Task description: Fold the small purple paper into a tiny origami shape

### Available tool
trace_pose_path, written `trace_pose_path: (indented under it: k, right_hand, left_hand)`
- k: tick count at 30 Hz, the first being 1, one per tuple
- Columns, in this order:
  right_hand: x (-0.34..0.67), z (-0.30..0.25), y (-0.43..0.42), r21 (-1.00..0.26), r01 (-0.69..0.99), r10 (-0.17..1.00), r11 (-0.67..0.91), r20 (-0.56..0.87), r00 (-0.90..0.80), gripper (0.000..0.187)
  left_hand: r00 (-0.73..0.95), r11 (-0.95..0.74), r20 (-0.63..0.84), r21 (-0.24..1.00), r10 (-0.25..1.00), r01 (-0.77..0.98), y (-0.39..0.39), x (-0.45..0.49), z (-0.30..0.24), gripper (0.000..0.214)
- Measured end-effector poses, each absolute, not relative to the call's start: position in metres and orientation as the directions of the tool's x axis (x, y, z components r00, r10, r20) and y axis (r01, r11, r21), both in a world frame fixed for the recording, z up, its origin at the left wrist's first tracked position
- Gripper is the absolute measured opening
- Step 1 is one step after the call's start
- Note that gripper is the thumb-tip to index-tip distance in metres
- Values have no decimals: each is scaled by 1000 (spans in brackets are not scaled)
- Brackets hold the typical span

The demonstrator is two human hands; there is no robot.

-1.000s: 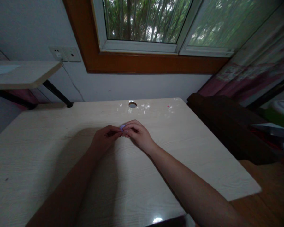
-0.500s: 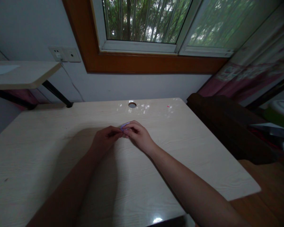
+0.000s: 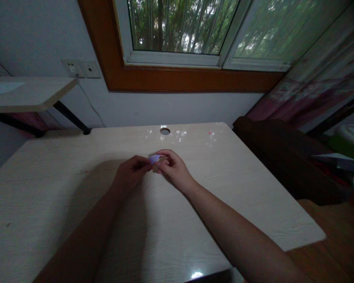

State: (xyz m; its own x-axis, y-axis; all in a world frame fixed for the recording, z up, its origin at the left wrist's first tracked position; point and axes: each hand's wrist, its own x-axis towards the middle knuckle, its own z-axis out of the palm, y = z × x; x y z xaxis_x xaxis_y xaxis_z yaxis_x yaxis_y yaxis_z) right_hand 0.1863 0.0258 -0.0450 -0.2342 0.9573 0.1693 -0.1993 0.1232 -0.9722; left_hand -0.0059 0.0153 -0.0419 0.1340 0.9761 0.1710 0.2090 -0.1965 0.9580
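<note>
A small pale purple piece of folded paper (image 3: pixel 154 158) sits between the fingertips of both my hands, just above the light wooden desk (image 3: pixel 76 204). My left hand (image 3: pixel 129 173) pinches its left side with curled fingers. My right hand (image 3: pixel 172 169) pinches its right side, fingers bent over it. Most of the paper is hidden by my fingers.
A round cable hole (image 3: pixel 165 131) is near the desk's far edge. A side shelf (image 3: pixel 26 92) juts in at the upper left, below wall sockets (image 3: pixel 80 67). A dark chair back (image 3: pixel 283 157) stands to the right, with a window (image 3: pixel 179 27) above.
The purple paper shows more between my fingertips than before. My hands have shifted only slightly and stay together.
</note>
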Motion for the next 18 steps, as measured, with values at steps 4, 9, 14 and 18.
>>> trace_pose_path:
  k: [4, 9, 14, 18]
  right_hand:
    - [185, -44, 26, -951, -279, 961, 133, 192, -197, 43]
    - [184, -44, 27, -947, -296, 953, 121, 194, -232, 41]
    - [185, -46, 27, -961, -237, 950, 141, 199, -241, 37]
    - [186, -49, 26, -976, -137, 955, 168, 196, -223, 34]
  left_hand:
    - [158, -203, 166, 943, 973, 264, 15, -4, -44, 29]
    - [169, -198, 173, 970, 970, 143, 16, -1, -46, 38]
    - [245, -128, 69, 963, 967, 235, 13, -1, -37, 26]
    - [214, -168, 104, 936, 971, 310, 12, -2, -32, 25]
